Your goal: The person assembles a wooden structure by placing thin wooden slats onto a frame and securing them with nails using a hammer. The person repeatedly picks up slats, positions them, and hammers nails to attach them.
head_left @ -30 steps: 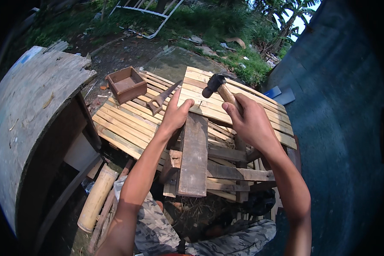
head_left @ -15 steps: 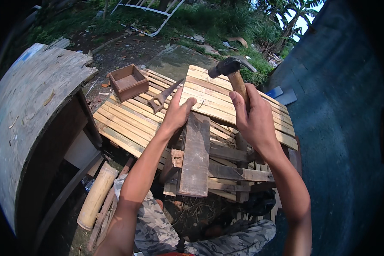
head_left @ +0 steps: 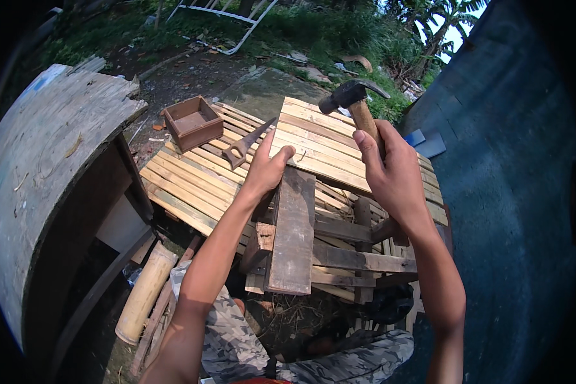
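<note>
My right hand [head_left: 393, 173] is wrapped round the wooden handle of a claw hammer [head_left: 350, 96], its dark metal head raised above a slatted bamboo panel [head_left: 323, 136]. At the panel's near left corner, my left hand [head_left: 267, 169] grips the edge, thumb on top and fingers mostly hidden behind. Just right of that thumb, a small bent nail [head_left: 304, 155] stands in a slat. Under this corner lies a thick dark wooden board [head_left: 292, 240], pointing back toward me.
A handsaw [head_left: 246, 146] and a brown wooden box [head_left: 193, 125] rest on a lower slatted bamboo surface [head_left: 189, 189]. A worn wooden tabletop [head_left: 57, 141] stands at the left, above a bamboo piece [head_left: 146, 296]. A blue-grey wall [head_left: 505, 192] rises at the right.
My right hand and the hammer have shifted a little to the right and slightly up. My left hand, the panel and the nail have stayed in place.
</note>
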Action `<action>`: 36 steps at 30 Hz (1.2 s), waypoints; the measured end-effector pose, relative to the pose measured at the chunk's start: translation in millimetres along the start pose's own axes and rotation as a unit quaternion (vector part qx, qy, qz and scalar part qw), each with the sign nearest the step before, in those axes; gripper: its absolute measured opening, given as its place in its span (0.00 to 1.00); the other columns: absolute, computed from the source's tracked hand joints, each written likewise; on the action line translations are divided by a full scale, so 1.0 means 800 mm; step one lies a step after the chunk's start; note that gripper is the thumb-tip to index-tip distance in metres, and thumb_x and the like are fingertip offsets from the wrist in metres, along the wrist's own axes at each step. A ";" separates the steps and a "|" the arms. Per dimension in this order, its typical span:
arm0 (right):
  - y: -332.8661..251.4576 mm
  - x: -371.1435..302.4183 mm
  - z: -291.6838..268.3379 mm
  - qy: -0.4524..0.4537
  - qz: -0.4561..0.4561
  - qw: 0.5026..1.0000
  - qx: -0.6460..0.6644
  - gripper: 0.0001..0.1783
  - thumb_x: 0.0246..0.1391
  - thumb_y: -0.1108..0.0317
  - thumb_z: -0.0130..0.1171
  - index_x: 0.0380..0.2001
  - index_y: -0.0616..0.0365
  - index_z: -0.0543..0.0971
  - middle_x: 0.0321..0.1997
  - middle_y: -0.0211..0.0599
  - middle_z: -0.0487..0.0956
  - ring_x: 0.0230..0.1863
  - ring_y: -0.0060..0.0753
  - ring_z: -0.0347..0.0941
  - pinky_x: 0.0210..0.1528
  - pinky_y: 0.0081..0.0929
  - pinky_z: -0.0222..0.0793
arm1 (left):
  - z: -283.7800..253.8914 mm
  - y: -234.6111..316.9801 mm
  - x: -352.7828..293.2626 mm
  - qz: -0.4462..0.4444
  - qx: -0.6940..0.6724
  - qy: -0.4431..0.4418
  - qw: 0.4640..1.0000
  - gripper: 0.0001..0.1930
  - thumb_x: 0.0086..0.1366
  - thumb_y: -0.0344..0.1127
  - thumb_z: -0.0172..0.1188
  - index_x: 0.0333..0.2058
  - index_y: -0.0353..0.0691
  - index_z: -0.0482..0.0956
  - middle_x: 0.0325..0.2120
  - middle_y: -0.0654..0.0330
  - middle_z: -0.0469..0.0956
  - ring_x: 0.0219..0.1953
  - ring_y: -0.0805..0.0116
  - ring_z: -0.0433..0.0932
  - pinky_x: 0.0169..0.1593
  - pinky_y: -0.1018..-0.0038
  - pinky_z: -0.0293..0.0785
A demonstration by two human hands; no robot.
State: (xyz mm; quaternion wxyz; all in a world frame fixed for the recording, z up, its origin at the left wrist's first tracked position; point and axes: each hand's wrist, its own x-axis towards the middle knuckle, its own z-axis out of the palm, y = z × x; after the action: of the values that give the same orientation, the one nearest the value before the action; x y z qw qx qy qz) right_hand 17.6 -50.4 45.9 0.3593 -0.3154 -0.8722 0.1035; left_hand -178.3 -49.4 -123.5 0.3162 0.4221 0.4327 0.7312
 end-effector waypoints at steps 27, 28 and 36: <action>0.018 -0.005 -0.006 -0.093 0.058 0.993 -0.051 0.18 0.68 0.58 0.58 0.40 0.68 0.77 0.18 0.51 0.73 0.19 0.50 0.67 0.27 0.44 0.62 | 0.005 0.005 0.000 0.025 -0.004 0.014 1.000 0.24 0.66 0.32 0.57 0.59 0.29 0.71 0.50 0.53 0.79 0.51 0.68 0.76 0.58 0.71 0.71; 0.019 -0.005 -0.007 -0.062 0.047 0.996 -0.033 0.18 0.68 0.58 0.58 0.41 0.68 0.77 0.18 0.49 0.72 0.18 0.46 0.67 0.27 0.43 0.62 | 0.005 0.005 -0.001 0.020 -0.002 0.013 1.000 0.24 0.66 0.33 0.57 0.59 0.29 0.71 0.50 0.54 0.79 0.51 0.68 0.76 0.58 0.71 0.71; 0.014 -0.011 0.013 -0.159 0.047 0.984 -0.070 0.18 0.67 0.59 0.58 0.37 0.68 0.76 0.19 0.55 0.73 0.20 0.61 0.67 0.29 0.50 0.62 | -0.001 0.009 -0.003 -0.026 0.032 -0.004 0.999 0.28 0.68 0.35 0.57 0.65 0.31 0.67 0.56 0.54 0.76 0.57 0.68 0.73 0.63 0.71 0.66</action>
State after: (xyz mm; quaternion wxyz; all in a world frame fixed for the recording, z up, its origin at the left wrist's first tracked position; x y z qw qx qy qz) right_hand 20.6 -46.4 29.0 0.1878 -0.3599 -0.9076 0.1074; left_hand -178.5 -54.7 -118.5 0.3229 0.4233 0.4653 0.7072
